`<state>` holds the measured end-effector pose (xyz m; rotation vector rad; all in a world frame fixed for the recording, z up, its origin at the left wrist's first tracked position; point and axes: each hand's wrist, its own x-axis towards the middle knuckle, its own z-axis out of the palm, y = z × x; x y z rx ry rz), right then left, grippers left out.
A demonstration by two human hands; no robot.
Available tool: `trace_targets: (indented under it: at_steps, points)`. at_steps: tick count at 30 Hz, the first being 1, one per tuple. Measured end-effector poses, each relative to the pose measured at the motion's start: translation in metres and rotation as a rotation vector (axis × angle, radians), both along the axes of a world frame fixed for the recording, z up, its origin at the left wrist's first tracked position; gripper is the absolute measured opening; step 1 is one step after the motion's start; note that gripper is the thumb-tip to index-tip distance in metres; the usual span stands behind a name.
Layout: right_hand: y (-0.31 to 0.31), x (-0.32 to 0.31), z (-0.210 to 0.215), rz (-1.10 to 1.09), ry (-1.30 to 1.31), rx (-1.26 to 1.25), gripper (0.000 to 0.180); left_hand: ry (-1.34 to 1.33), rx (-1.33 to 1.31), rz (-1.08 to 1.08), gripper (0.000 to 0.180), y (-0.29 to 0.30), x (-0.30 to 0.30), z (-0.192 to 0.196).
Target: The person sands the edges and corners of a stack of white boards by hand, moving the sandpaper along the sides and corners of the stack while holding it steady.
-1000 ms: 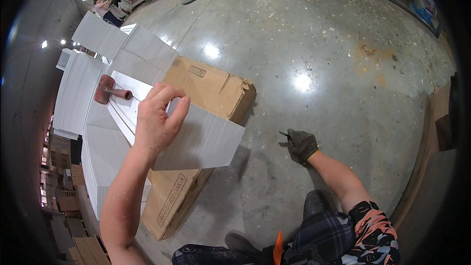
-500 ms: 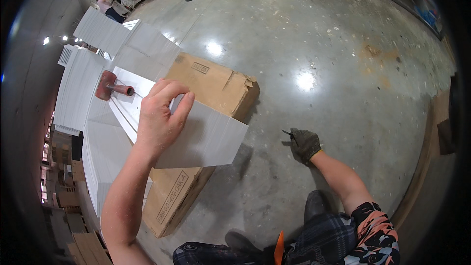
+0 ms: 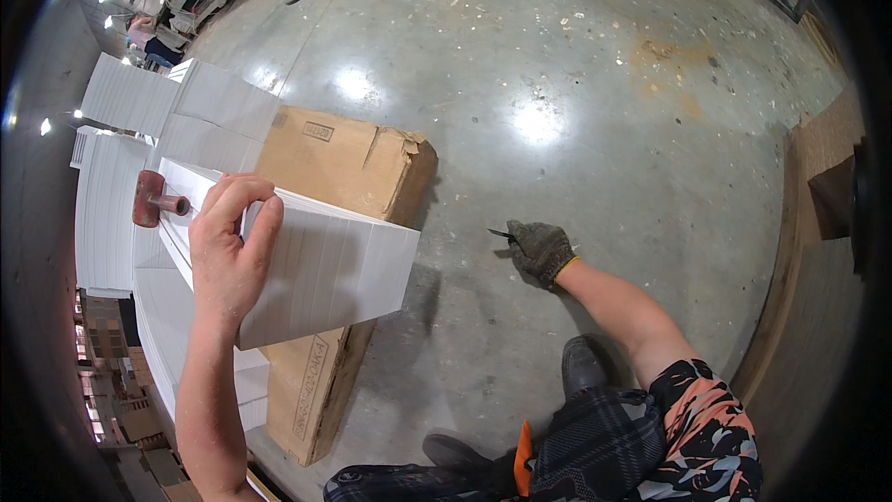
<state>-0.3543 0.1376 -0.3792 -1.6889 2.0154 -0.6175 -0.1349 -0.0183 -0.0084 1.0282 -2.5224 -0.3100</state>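
Note:
My bare left hand (image 3: 232, 246) grips the upper edge of a stack of white ribbed panels (image 3: 339, 270), fingers curled over its top. The stack lies across a long cardboard box (image 3: 344, 158) on the concrete floor. My right hand (image 3: 541, 251) wears a dark grey glove and rests low by the floor, right of the box. Its fingers are closed around a small dark pointed tool (image 3: 500, 234) whose tip sticks out to the left.
A mallet with a reddish-brown head (image 3: 149, 200) lies on the white panels left of my hand. More white panel stacks (image 3: 125, 98) stand behind and to the left. A brown board (image 3: 822, 186) lies at the right. My dark shoe (image 3: 585, 367) is below the right arm.
Both hands keep their hold and place relative to the box and the floor. Only the view has shifted slightly.

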Motion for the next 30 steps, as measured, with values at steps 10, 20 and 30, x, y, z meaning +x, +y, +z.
trace_targets:
  at_steps: [10, 20, 30]
  points:
    - [-0.002, 0.003, -0.006, -0.015, -0.003, 0.018, 0.043, -0.018, -0.043, -0.028, 0.009, -0.004, 0.005, 0.000]
    - [0.003, -0.001, -0.014, -0.054, -0.004, -0.042, 0.048, -0.014, -0.032, -0.031, 0.009, 0.002, -0.002, -0.001]
    - [-0.002, 0.006, -0.020, -0.102, 0.055, -0.162, 0.038, -0.017, -0.025, -0.038, 0.012, -0.007, 0.008, 0.002]
